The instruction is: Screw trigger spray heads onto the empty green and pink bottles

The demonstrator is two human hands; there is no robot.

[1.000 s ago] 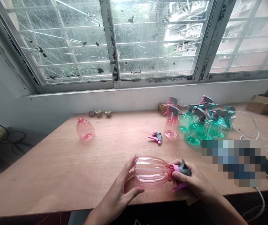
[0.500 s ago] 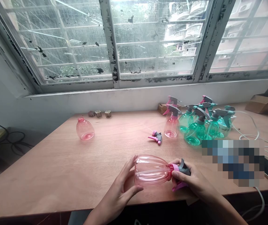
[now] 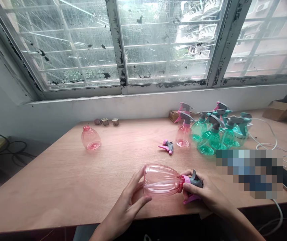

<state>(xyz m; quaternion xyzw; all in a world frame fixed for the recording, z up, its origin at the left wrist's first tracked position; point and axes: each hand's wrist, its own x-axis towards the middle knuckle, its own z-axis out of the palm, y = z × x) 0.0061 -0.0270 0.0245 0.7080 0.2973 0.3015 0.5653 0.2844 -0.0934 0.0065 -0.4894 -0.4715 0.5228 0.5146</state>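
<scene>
Pink spray bottle (image 3: pixel 161 180) held sideways, barely shifted, over the near edge of the tabletop (image 3: pixel 58 187), my left-hand fingers (image 3: pixel 137 182) around its body, right-hand fingers (image 3: pixel 188 189) clamped at its trigger head (image 3: pixel 197 180).

The nearest bottle (image 3: pixel 161 180) is translucent pink with vertical ribs, its sprayer (image 3: pixel 196 180) grey and pink. The far bottles (image 3: pixel 210 142) are mostly teal; the table (image 3: pixel 65 174) shows pale orange wood grain.

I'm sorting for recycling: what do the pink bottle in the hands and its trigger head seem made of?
The translucent pink ribbed bottle looks like thin glossy plastic, since light shows through it. The grey-and-pink trigger head looks like opaque moulded plastic, exact type unclear.
</scene>
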